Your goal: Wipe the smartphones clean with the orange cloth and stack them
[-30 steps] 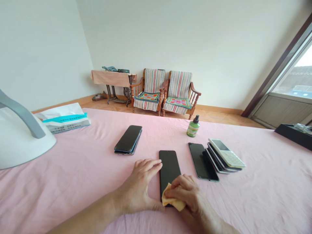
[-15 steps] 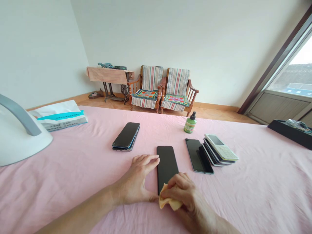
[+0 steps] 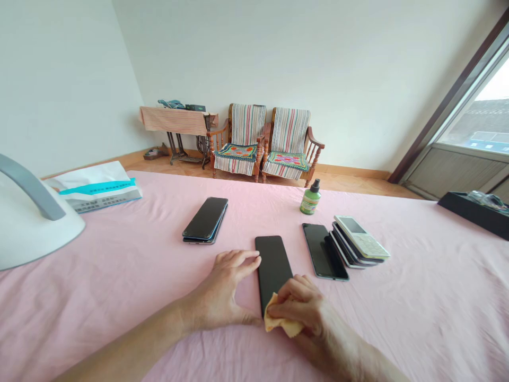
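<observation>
A black phone point(image 3: 272, 262) lies screen up on the pink cloth in front of me. My left hand point(image 3: 225, 289) rests flat against its left edge, fingers stretched out along the phone's side. My right hand point(image 3: 304, 307) is closed on a small yellow cloth point(image 3: 278, 321) and presses it onto the near end of the phone. That near end is hidden under the cloth and hand.
Two stacked phones point(image 3: 205, 220) lie to the far left. A fanned row of several phones point(image 3: 344, 246) sits to the right, behind it a small green spray bottle point(image 3: 310, 198). A white lamp base point(image 3: 27, 217), a white packet point(image 3: 95, 185) and a black tray point(image 3: 473, 212) lie around the edges.
My right hand with the yellow cloth has shifted slightly along the near end of the phone. The left hand has kept its place. The view has tilted a little.
</observation>
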`<state>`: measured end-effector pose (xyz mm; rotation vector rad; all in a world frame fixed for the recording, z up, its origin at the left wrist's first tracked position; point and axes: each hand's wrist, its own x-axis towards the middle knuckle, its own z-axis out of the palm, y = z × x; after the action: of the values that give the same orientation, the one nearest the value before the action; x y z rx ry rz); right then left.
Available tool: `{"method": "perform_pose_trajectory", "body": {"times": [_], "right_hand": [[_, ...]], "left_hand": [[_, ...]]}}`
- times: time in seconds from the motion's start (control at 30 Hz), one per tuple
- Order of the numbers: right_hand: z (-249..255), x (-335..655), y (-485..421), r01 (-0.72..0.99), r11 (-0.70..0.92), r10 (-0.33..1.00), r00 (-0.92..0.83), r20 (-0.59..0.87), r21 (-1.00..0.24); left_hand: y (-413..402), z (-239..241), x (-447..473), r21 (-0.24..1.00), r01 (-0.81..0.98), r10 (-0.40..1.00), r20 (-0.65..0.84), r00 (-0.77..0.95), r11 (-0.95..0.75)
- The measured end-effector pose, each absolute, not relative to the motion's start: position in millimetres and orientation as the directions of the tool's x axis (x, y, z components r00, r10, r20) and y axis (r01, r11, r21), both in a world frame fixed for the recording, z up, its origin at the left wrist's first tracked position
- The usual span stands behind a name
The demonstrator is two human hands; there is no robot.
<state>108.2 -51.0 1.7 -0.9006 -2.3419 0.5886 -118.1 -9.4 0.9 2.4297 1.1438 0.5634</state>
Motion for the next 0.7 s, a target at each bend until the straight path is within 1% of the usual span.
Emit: {"method": "perform_pose_trajectory", "body": {"times": [0.13, 0.3, 0.37, 0.43, 0.57, 0.7], "right_hand": [[3.2, 103.6, -51.1, 0.438, 0.683, 0.694, -0.64, 0.331, -0.585], [-0.8, 132.3, -42.1, 0.474, 0.547, 0.812, -0.499, 0.301, -0.69], [-2.7, 138.1, -40.5, 0.465, 0.509, 0.835, -0.47, 0.285, -0.725], [-3.8, 135.2, -41.5, 0.449, 0.513, 0.829, -0.48, 0.287, -0.731], [-1.8, 119.9, -50.3, 0.442, 0.555, 0.801, -0.513, 0.309, -0.705], [1.0, 117.9, -56.6, 0.421, 0.561, 0.772, -0.576, 0.267, -0.713]], "left_hand": [[-9.4, 1.0, -118.3, 0.513, 0.626, 0.79, 0.197, 0.58, -0.587], [-9.1, 0.5, -121.4, 0.503, 0.627, 0.779, 0.172, 0.602, -0.595], [-9.9, 0.4, -121.1, 0.498, 0.634, 0.783, 0.165, 0.6, -0.591], [-11.2, 1.0, -119.6, 0.493, 0.644, 0.79, 0.163, 0.592, -0.585], [-13.7, 3.3, -115.6, 0.495, 0.654, 0.8, 0.162, 0.578, -0.572], [-13.6, 2.9, -114.3, 0.472, 0.653, 0.789, 0.174, 0.589, -0.591]]}}
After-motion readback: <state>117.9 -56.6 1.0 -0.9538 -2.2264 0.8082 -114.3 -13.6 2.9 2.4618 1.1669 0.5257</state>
